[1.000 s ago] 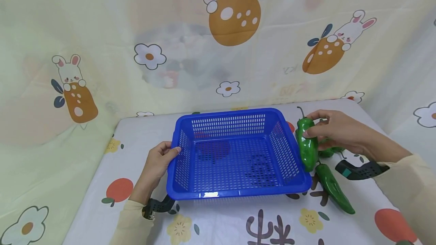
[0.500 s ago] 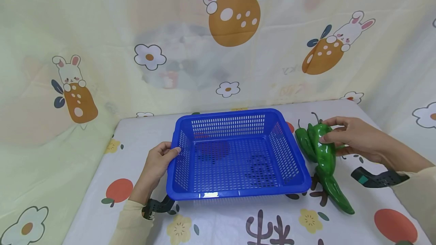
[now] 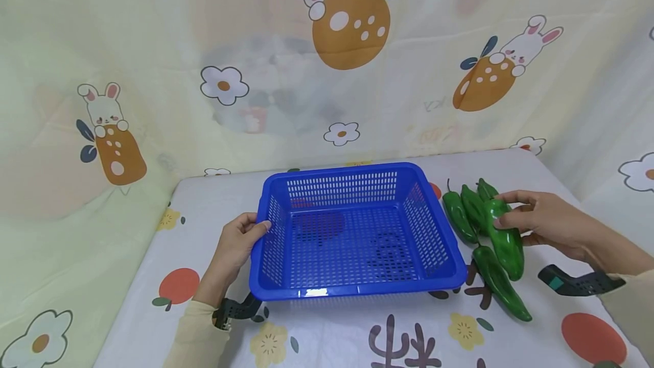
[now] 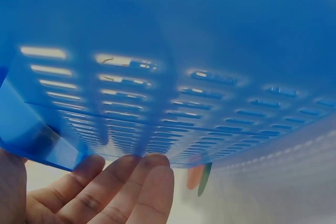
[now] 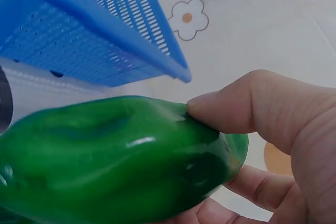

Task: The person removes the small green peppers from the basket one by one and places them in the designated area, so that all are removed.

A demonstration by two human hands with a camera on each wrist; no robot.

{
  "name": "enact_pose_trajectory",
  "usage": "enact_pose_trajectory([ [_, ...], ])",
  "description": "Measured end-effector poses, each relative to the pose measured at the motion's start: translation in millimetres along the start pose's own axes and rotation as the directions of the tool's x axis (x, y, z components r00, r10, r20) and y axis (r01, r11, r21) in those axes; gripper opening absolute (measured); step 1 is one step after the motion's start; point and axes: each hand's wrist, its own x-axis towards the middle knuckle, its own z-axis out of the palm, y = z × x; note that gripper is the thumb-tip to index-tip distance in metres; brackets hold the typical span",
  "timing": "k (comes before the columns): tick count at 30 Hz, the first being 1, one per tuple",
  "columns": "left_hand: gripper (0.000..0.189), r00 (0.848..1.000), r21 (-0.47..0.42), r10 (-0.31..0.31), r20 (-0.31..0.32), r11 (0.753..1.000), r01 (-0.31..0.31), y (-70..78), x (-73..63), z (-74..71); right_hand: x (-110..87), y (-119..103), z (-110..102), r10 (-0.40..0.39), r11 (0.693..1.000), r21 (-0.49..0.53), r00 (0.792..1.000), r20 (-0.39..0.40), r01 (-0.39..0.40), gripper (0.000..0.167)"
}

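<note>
A blue plastic basket with slotted walls stands mid-table, and only its bare slotted floor shows inside. My left hand grips its left rim, thumb over the top; in the left wrist view the fingers lie against the slotted outer wall. To the right of the basket, my right hand pinches a glossy green pepper between thumb and fingers. Several other green peppers lie beside it: one along the basket, another in front. In the right wrist view the held pepper hides part of the fingers.
A white cloth printed with fruit and flowers covers the table. Behind it hangs a curtain with rabbit prints. The basket's right rim stands close to the peppers. Dark straps circle both wrists.
My right hand has carried the held pepper rightward and toward me, from beside the basket rim to over the other peppers, uncovering several of them. The left hand and basket have stayed put.
</note>
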Motion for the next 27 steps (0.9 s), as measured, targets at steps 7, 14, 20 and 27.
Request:
enact_pose_trajectory([
  [7,0.03,1.0,-0.001,-0.003,0.002,1.0,0.003,-0.1,-0.1,-0.2,-2.7,12,-2,0.003,1.0,-0.031,1.0,0.002,-0.003,0.071],
  [14,0.031,1.0,0.003,0.002,0.003,1.0,-0.002,-0.1,-0.4,-0.1,-2.7,28,-1,0.022,0.999,-0.037,1.0,-0.001,-0.022,0.07],
  [20,0.031,1.0,-0.005,0.003,0.004,1.0,-0.003,0.1,-0.5,-0.1,-2.6,38,-2,0.058,0.996,-0.074,0.998,-0.002,-0.058,0.069],
  [27,0.03,1.0,-0.006,0.002,0.005,1.0,-0.002,0.0,-0.5,-0.2,-1.9,49,-2,0.104,0.991,-0.08,0.994,0.016,-0.102,0.069],
])
